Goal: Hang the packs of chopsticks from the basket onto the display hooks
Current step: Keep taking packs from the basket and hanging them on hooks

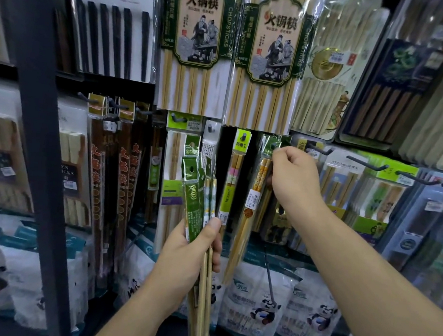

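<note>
Two hands work at a wall display of hanging chopsticks, seen from the head camera. The left hand (190, 250), low and centre, is closed around the lower part of a bundle of packs (193, 189), thumb pressed across the front. The bundle stands nearly upright, its green card headers fanned out at the top and pale sticks running down below the fist. The right hand (296, 181), raised to the right of it, pinches with curled fingers the green header of a single pack of yellow-patterned chopsticks (260, 181), which hangs slanting down and to the left. Its header lies against the rail at the level of the pegs, but whether the hole is on a peg cannot be told. Just beside it on the left hangs a yellow-green labelled pack (237, 169) on its own peg. To the right of the raised hand several dark display hooks (366, 163) jut forward from the rail in front of further packs. Above, two large bamboo packs (197, 25) with illustrated green-bordered labels hang side by side; dark chopsticks (114, 40) hang to their left. Bags printed with pandas (265, 304) line the bottom, and a dark upright post (39, 140) crosses the left foreground.
</note>
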Demonstrator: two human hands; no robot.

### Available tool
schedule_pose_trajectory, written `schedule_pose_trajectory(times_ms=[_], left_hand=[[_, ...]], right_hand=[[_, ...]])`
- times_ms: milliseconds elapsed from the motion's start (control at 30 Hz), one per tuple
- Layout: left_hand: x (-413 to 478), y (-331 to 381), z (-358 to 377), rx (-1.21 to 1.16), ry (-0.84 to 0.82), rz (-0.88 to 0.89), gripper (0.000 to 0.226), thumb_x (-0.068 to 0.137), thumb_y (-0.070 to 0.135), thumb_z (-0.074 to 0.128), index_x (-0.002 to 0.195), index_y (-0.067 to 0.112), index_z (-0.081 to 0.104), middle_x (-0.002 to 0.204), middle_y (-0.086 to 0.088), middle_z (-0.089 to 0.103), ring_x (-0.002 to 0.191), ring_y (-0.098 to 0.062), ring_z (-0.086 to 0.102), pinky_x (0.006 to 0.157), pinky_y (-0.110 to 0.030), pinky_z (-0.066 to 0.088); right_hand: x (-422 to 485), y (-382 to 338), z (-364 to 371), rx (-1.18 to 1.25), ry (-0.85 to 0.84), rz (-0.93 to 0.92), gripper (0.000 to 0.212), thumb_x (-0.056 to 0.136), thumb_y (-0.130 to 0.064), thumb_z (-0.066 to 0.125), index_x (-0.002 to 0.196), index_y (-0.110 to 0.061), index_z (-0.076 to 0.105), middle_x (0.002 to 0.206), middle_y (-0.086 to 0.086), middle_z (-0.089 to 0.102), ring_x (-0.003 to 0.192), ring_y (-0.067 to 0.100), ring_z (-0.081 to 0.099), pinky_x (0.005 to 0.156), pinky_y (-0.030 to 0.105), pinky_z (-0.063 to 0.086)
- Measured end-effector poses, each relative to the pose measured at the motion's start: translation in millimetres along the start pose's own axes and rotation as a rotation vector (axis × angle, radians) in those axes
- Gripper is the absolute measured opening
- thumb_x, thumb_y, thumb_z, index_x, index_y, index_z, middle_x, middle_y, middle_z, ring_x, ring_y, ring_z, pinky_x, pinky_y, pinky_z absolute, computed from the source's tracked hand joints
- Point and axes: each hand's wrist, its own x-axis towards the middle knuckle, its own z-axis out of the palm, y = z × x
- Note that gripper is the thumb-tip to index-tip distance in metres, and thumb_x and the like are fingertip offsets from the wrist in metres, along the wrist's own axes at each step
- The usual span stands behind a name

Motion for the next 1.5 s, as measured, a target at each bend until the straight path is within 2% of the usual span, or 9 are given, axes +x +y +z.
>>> schedule_pose_trajectory(times_ms=[167,367,500,600,733,900,1067,1267,1500], left_hand=[[-2,2,1,-0.013,0.015,-0.002,0.061,0.077,0.056,0.074,0.107,0.004,0.064,0.075,-0.007,0.064,0.061,-0.02,0.061,0.06,-0.028,0.054],[-1,3,1,-0.042,0.006,-0.007,0.059,0.077,0.053,0.073,0.112,0.007,0.069,0.079,-0.009,0.065,0.065,-0.021,0.06,0.061,-0.03,0.053],[-1,3,4,-0.043,-0.003,-0.01,0.036,0.082,0.046,0.07,0.107,0.021,0.076,0.079,-0.007,0.067,0.066,-0.019,0.061,0.061,-0.03,0.054],[-2,2,7,0.008,-0.008,0.011,0.042,0.08,0.045,0.071,0.106,0.011,0.071,0.072,-0.006,0.067,0.063,-0.017,0.062,0.059,-0.028,0.054],[-4,1,7,0.059,-0.013,0.018,0.043,0.078,0.047,0.072,0.099,0.01,0.069,0.072,-0.005,0.071,0.062,-0.016,0.066,0.058,-0.024,0.054],[-3,3,7,0.013,0.034,0.013,0.026,0.075,0.049,0.072,0.099,0.043,0.079,0.1,0.008,0.081,0.09,-0.009,0.077,0.069,-0.019,0.059],[-2,6,6,0.022,0.107,0.033,0.042,0.074,0.052,0.071,0.107,0.026,0.079,0.102,0.013,0.08,0.095,0.001,0.073,0.069,-0.008,0.054],[-2,8,8,-0.037,0.067,0.006,0.016,0.099,0.022,0.064,0.106,0.014,0.075,0.077,-0.009,0.071,0.066,-0.017,0.066,0.06,-0.026,0.057],[-1,7,7,-0.072,0.054,0.014,0.031,0.089,0.031,0.068,0.11,0.009,0.072,0.078,-0.01,0.071,0.067,-0.02,0.065,0.062,-0.03,0.057]], right_hand=[[4,8,2,-0.117,0.043,-0.058,0.043,0.107,-0.032,0.045,0.067,-0.018,0.041,0.05,-0.01,0.037,0.039,0.005,0.037,0.057,0.033,0.042],[-12,20,4,-0.129,0.105,0.027,0.035,0.104,-0.043,0.048,0.079,-0.019,0.049,0.064,-0.006,0.05,0.053,0.007,0.049,0.052,0.029,0.034],[-39,20,12,-0.038,-0.114,-0.029,0.031,0.1,-0.044,0.057,0.078,-0.022,0.06,0.066,-0.005,0.06,0.057,0.004,0.055,0.057,0.026,0.045],[-52,13,21,0.035,-0.263,-0.094,0.022,0.095,-0.046,0.065,0.086,-0.026,0.067,0.078,-0.006,0.067,0.069,0.003,0.06,0.062,0.019,0.052],[-53,8,25,0.061,-0.255,-0.145,0.019,0.096,-0.036,0.068,0.086,-0.019,0.068,0.071,-0.008,0.06,0.063,0.0,0.053,0.06,0.017,0.048],[-48,11,20,0.093,-0.207,-0.097,0.035,0.103,-0.027,0.057,0.083,0.001,0.056,0.054,-0.01,0.034,0.049,0.006,0.032,0.047,0.016,0.03],[-36,5,12,0.199,-0.071,-0.034,0.037,0.105,-0.028,0.053,0.086,0.004,0.054,0.05,-0.011,0.029,0.046,0.009,0.028,0.043,0.018,0.028],[-23,-3,5,0.266,0.016,0.022,0.044,0.106,-0.029,0.051,0.085,0.009,0.045,0.046,-0.01,0.023,0.038,0.008,0.024,0.041,0.014,0.033],[-17,-4,5,0.254,0.027,0.122,0.05,0.106,-0.034,0.051,0.063,-0.018,0.032,0.047,-0.009,0.02,0.041,0.01,0.022,0.058,0.025,0.038]])
